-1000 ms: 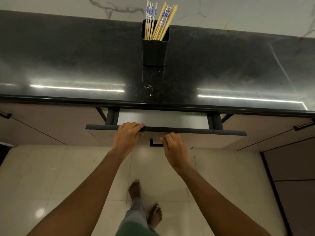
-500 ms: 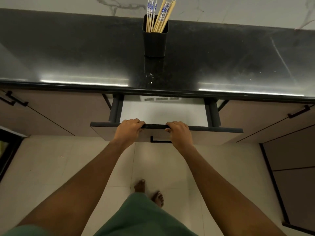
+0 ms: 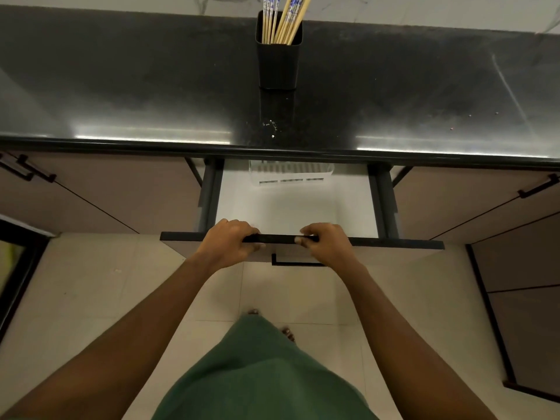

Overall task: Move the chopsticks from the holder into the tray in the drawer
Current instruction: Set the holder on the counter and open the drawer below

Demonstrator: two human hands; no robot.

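Head cam view here: the drawer (image 3: 394, 243) is partway out from under the desk (image 3: 121, 86), and both hands are clamped on its dark top front edge. My left hand (image 3: 230, 241) has its fingers curled over the edge into the drawer with the thumb on the outer face. The right hand (image 3: 325, 242) grips the same edge just beside it, with a short bare stretch of edge between the 2. The drawer's little black handle (image 3: 298, 263) sits lower down between the wrists, and neither hand touches it.

Inside, the drawer bottom is white. The white slotted tray (image 3: 291, 175) sits at the back, partly tucked under the desk lip, so I can't see all of it. The chopsticks (image 3: 281, 24) all stand in the black holder (image 3: 277, 65), leaning a bit right, tops cut off by the frame. The holder is upright on the desk near the wall (image 3: 121, 1), in line with the drawer. Pale tiled floor (image 3: 121, 283) below.
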